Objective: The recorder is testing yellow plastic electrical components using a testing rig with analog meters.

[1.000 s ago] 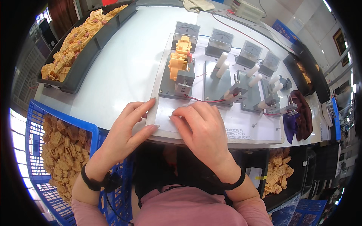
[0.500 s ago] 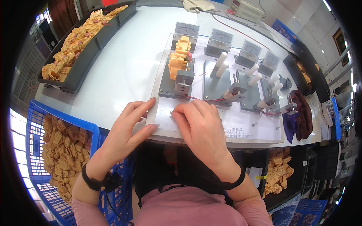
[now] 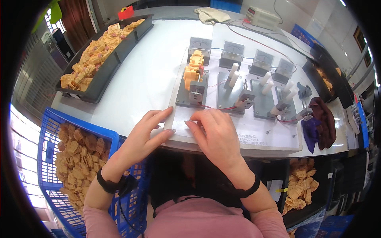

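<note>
Nearest, at 6 o'clock, a pink sleeve and 2 forearms with dark wristbands rise from the lower edge. At 8 o'clock a blue crate (image 3: 59, 166) holds tan moulded parts.

The left hand (image 3: 145, 133) lies flat at the near left edge of the white test board (image 3: 254, 135), fingers spread moderately and stretched toward 1 o'clock, fingertips touching the board's edge and holding nothing that shows. The right hand (image 3: 214, 137) lies just beside it on the board, palm down, fingers (image 3: 198, 117) gently curved and close together, tips resting on the board near the front of the first grey fixture (image 3: 195, 93); whether a small part sits under them cannot be told.

Further along, toward 12 o'clock, an orange plastic part (image 3: 193, 69) sits on that fixture. To its right stand 2 more grey fixtures with white cylinders and red wires, and behind them a row of 4 grey meters (image 3: 232, 53). At 3 o'clock dark cloths (image 3: 317, 123) lie at the board's end. At 10 o'clock a long dark tray (image 3: 103, 55) carries more orange parts. Farthest, at 1 o'clock, sits a pale box unit (image 3: 262, 16)
</note>
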A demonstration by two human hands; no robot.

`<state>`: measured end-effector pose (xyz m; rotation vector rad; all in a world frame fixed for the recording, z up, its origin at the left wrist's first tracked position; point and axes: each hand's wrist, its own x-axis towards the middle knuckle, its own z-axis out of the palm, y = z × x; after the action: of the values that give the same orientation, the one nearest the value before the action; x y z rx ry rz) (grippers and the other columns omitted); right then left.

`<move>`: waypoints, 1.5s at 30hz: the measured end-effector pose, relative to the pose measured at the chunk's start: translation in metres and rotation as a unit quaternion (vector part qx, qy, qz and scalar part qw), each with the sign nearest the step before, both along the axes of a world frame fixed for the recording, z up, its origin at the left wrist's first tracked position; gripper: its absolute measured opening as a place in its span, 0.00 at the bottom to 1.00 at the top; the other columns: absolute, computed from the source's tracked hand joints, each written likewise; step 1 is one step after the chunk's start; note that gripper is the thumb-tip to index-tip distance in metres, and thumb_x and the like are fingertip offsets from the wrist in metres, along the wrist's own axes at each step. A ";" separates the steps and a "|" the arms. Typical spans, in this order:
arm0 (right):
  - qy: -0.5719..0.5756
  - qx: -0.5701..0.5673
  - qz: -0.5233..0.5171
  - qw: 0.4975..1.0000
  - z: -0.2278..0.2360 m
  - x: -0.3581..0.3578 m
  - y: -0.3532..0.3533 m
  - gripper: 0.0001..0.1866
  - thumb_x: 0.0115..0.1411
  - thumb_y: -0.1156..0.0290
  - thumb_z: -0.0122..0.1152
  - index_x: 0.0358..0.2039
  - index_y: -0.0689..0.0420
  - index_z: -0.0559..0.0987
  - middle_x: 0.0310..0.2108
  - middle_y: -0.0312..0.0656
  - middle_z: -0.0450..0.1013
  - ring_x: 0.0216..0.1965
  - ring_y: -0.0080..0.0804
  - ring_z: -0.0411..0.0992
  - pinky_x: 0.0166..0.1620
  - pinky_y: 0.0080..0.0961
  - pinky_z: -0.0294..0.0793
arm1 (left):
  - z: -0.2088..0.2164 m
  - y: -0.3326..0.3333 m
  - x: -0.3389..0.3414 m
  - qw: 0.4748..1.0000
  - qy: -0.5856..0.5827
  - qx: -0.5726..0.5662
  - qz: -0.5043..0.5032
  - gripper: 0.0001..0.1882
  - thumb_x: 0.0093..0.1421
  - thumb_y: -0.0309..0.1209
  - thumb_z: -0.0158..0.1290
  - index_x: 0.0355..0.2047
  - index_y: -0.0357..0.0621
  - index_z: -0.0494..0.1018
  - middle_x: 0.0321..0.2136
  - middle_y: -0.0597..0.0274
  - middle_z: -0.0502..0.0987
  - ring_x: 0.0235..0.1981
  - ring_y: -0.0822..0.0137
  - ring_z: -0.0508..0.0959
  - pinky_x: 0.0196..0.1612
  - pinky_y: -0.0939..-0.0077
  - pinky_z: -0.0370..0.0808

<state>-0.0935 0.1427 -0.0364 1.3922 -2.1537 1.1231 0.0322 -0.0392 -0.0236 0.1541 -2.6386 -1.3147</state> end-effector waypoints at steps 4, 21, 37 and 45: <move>0.015 -0.013 0.001 1.000 -0.003 0.000 0.003 0.08 0.59 0.69 0.65 0.30 0.56 0.75 0.28 0.39 0.71 0.34 0.38 0.72 0.39 0.34 0.67 | 0.012 -0.002 0.002 0.999 -0.016 -0.042 -0.019 0.29 0.64 0.34 0.56 0.63 0.37 0.65 0.54 0.47 0.70 0.56 0.56 0.71 0.60 0.67 0.68; 0.029 -0.047 -0.009 0.998 -0.007 -0.001 0.004 0.03 0.59 0.73 0.61 0.31 0.56 0.75 0.29 0.41 0.72 0.35 0.39 0.73 0.41 0.34 0.69 | 0.024 0.010 0.007 0.979 -0.048 -0.193 -0.033 0.26 0.66 0.35 0.53 0.63 0.40 0.66 0.52 0.46 0.72 0.56 0.49 0.69 0.60 0.62 0.66; -0.223 -0.125 0.104 0.961 0.007 -0.002 -0.008 0.23 0.60 0.74 0.64 0.55 0.59 0.73 0.44 0.47 0.76 0.41 0.35 0.76 0.48 0.31 0.75 | 0.073 -0.017 -0.161 0.989 -0.144 -0.038 0.015 0.48 0.50 0.56 0.65 0.60 0.32 0.66 0.37 0.50 0.82 0.34 0.60 0.83 0.33 0.69 0.80; -0.197 -0.139 0.145 0.960 -0.010 -0.012 0.000 0.23 0.61 0.75 0.61 0.58 0.61 0.72 0.43 0.40 0.73 0.40 0.26 0.70 0.48 0.25 0.70 | 0.145 0.018 -0.147 0.979 0.142 -0.117 0.084 0.26 0.43 0.31 0.65 0.41 0.30 0.71 0.38 0.39 0.79 0.43 0.46 0.81 0.45 0.60 0.78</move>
<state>-0.1059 0.1422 -0.0462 1.4816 -1.9639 1.8736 -0.1143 -0.0213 0.1215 0.1403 -2.4488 -0.8921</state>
